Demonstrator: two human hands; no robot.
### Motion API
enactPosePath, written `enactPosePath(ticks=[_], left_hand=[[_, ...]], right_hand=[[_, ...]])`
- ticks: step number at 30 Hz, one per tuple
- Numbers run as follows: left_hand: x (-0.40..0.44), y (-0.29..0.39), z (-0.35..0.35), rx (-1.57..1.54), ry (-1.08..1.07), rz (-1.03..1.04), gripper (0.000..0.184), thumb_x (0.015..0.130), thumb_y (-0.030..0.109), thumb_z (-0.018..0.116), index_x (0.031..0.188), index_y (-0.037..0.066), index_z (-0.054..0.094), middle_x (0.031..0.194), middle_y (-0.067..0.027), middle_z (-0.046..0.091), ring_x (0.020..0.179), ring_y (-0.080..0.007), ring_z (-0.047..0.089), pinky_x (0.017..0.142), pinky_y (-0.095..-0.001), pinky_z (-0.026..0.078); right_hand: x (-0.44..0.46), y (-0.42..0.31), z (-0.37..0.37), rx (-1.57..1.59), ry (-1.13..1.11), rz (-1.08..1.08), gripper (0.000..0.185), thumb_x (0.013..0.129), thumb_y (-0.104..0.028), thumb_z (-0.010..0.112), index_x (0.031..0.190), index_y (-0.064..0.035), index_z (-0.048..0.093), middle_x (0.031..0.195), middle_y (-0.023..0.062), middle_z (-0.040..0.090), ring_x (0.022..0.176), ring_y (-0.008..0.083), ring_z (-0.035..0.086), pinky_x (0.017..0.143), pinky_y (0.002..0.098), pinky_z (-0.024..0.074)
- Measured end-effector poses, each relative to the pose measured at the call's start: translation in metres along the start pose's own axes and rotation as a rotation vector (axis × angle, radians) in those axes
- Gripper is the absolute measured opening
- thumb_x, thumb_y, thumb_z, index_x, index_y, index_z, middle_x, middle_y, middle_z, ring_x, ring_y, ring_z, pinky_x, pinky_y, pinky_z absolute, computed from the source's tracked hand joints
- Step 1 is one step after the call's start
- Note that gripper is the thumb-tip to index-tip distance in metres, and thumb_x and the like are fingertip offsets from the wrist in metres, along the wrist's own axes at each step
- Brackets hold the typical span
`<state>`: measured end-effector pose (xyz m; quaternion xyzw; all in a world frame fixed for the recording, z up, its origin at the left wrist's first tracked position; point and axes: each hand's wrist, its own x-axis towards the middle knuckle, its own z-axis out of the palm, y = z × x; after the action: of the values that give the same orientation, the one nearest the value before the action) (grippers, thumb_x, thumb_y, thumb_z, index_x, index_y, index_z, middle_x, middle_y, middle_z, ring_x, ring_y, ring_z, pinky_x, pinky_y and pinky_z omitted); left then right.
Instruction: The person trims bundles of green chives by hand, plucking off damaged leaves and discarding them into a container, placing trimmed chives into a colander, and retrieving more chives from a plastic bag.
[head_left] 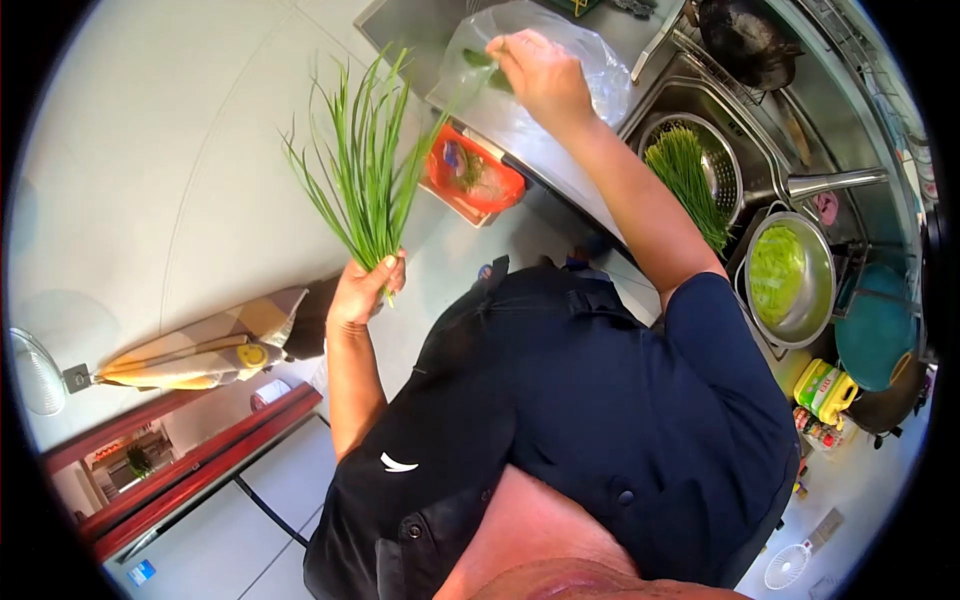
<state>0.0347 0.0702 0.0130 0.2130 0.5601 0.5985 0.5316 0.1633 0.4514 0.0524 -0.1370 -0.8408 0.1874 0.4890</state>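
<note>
Head camera, steeply downward, wide; chest point(545, 520) nearest, left hand point(368, 290), right hand point(543, 78) beyond.

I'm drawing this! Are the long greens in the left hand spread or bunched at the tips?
Spread: the long greens fan apart beyond the left hand gripping their base.

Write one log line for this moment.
left hand: gripping green stalks | right hand: over clear bag, hold unclear | colander: more stalks | bowl: pale greens

1 plastic bag point(605, 85) rests on the countertop point(405, 25), left of the colander point(724, 165) containing stalks point(682, 175); 1 basin point(818, 295) stands right.
</note>
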Motion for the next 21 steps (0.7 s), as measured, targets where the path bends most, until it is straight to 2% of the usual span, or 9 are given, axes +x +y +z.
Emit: enactPosePath(ticks=[2,6,8,11,12,14,15,17,21], left_hand=[[-0.005,-0.001,-0.002,-0.004,0.014,0.002,0.022,0.102,0.020,0.066,0.112,0.001,0.062,0.078,-0.0041,0.052,0.068,-0.0175,0.049,0.064,-0.0318,0.042],[-0.021,-0.006,-0.011,0.026,0.063,0.008,0.021,0.102,0.018,0.065,0.114,0.001,0.064,0.077,-0.0039,0.054,0.067,-0.0163,0.048,0.063,-0.0306,0.042],[-0.031,-0.007,-0.014,0.015,0.085,0.018,0.022,0.102,0.017,0.066,0.113,-0.002,0.064,0.077,-0.0033,0.055,0.066,-0.0144,0.050,0.063,-0.0289,0.044],[-0.046,-0.013,-0.023,0.051,0.137,0.017,0.024,0.102,0.019,0.067,0.112,-0.003,0.066,0.074,-0.0028,0.056,0.066,-0.0134,0.051,0.063,-0.0283,0.044],[-0.052,-0.016,-0.026,0.053,0.153,0.009,0.025,0.102,0.019,0.067,0.113,-0.003,0.066,0.074,-0.0023,0.056,0.066,-0.0129,0.050,0.063,-0.0282,0.044],[-0.062,-0.022,-0.031,0.067,0.172,-0.007,0.025,0.101,0.020,0.068,0.113,-0.002,0.065,0.074,-0.0026,0.056,0.066,-0.0138,0.050,0.063,-0.0288,0.044],[-0.066,-0.024,-0.033,0.097,0.178,-0.017,0.026,0.101,0.021,0.068,0.113,-0.002,0.064,0.075,-0.0030,0.055,0.066,-0.0146,0.050,0.063,-0.0294,0.044],[-0.073,-0.028,-0.036,0.090,0.186,-0.028,0.026,0.101,0.021,0.069,0.112,-0.002,0.064,0.074,-0.0027,0.055,0.066,-0.0144,0.050,0.063,-0.0293,0.044],[-0.086,-0.028,-0.039,0.118,0.198,-0.063,0.026,0.101,0.023,0.068,0.111,-0.001,0.067,0.074,-0.0009,0.055,0.066,-0.0123,0.050,0.063,-0.0278,0.044]], right_hand=[[-0.002,0.007,0.003,-0.110,-0.023,-0.007,0.010,0.092,-0.017,0.072,0.099,-0.0096,0.072,0.092,0.0103,0.071,0.081,0.0343,0.069,0.069,0.0421,0.0557],[-0.020,0.001,0.010,-0.083,-0.182,0.109,0.011,0.093,-0.018,0.071,0.098,-0.0090,0.074,0.090,0.0112,0.071,0.084,0.0350,0.069,0.073,0.0421,0.0558],[-0.048,0.000,0.027,0.046,-0.215,0.088,0.011,0.093,-0.018,0.071,0.097,-0.0078,0.074,0.090,0.0126,0.071,0.084,0.0347,0.069,0.073,0.0414,0.0552],[-0.088,-0.021,0.044,0.199,-0.479,0.281,0.013,0.093,-0.018,0.072,0.097,-0.0052,0.074,0.092,0.0164,0.071,0.084,0.0354,0.069,0.073,0.0397,0.0538],[-0.101,-0.025,0.053,0.253,-0.541,0.337,0.020,0.095,-0.025,0.067,0.097,-0.0062,0.073,0.088,0.0168,0.070,0.082,0.0377,0.067,0.074,0.0445,0.0532],[-0.132,-0.019,0.082,0.290,-0.592,0.493,0.020,0.094,-0.025,0.067,0.098,-0.0057,0.073,0.091,0.0180,0.071,0.086,0.0383,0.068,0.075,0.0459,0.0532],[-0.147,-0.011,0.098,0.293,-0.610,0.487,0.020,0.094,-0.025,0.067,0.098,-0.0057,0.073,0.091,0.0180,0.071,0.086,0.0383,0.068,0.075,0.0459,0.0532],[-0.174,0.010,0.131,0.162,-0.629,0.639,0.021,0.094,-0.026,0.066,0.098,-0.0059,0.073,0.093,0.0201,0.071,0.090,0.0403,0.069,0.079,0.0479,0.0540],[-0.201,0.038,0.173,-0.112,-0.850,0.564,0.029,0.093,-0.029,0.063,0.113,-0.0131,0.076,0.099,0.0234,0.072,0.094,0.0422,0.070,0.087,0.0509,0.0552]])
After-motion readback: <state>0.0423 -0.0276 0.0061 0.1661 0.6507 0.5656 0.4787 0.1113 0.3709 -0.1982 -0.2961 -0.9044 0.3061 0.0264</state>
